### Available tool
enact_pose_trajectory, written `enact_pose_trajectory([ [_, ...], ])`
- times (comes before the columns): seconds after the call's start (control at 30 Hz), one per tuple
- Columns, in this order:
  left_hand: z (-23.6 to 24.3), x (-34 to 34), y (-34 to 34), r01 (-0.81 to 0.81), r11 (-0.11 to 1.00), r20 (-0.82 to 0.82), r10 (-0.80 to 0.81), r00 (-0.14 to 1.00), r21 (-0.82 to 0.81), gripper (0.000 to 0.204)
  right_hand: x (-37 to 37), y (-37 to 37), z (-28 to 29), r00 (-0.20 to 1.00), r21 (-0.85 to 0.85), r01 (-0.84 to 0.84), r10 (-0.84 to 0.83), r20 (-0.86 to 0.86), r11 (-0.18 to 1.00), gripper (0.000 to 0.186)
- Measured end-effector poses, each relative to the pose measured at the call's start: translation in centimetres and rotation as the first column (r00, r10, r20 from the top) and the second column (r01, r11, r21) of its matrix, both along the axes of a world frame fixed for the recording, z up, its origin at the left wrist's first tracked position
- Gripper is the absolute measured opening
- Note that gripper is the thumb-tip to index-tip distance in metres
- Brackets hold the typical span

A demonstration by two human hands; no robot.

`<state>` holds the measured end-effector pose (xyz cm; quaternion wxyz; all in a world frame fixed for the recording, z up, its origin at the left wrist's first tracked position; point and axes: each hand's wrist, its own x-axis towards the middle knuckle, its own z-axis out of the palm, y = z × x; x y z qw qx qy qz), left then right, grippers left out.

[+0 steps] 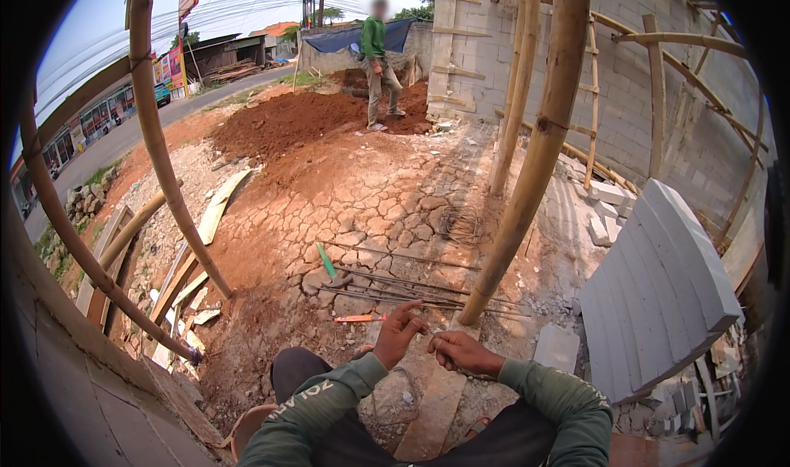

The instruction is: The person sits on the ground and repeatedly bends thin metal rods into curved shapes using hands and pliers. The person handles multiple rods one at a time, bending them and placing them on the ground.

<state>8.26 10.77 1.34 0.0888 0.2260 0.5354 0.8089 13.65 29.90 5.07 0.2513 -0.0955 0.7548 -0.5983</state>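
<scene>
In front of my knees, my left hand point(401, 335) is closed in a pinch, its index finger sticking out toward the right. My right hand point(465, 353) is curled closed just beside it, a small gap between them. Whatever thin thing the fingers may hold is too small to make out. Beyond my hands, several thin steel rods point(403, 287) lie on the cracked soil. A hammer point(327, 263) with a green handle rests at their left end. Closer to my left hand lies a slim orange-handled tool point(357, 318). Farther off sits a coil of thin wire point(462, 227).
A bamboo pole point(527, 162) rises just beyond my right hand; another bamboo pole point(156, 138) stands left. Grey blocks point(658, 294) are stacked at right. A plank point(432, 409) lies between my legs. A person in green point(374, 64) stands by red soil point(280, 125).
</scene>
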Motion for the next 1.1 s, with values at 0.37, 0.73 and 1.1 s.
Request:
enact_pose_trajectory([
  [0.37,-1.0,-0.8,0.1,-0.011,0.994,0.044,0.006,0.999,0.107,0.017,-0.2,0.1,-1.0,1.0,-0.003,0.001,-0.002,-0.003,1.0,0.029],
  [0.73,-1.5,-0.9,-0.1,-0.089,0.992,0.051,0.085,0.995,0.089,0.011,0.2,-0.5,0.1,0.995,-0.013,0.096,-0.096,-0.016,0.995,0.025],
  [1.1,-1.9,-0.5,0.3,-0.052,0.998,0.032,0.051,0.998,0.027,0.011,0.5,-0.9,-0.3,0.926,0.083,0.2,-0.161,-0.341,0.976,0.027],
])
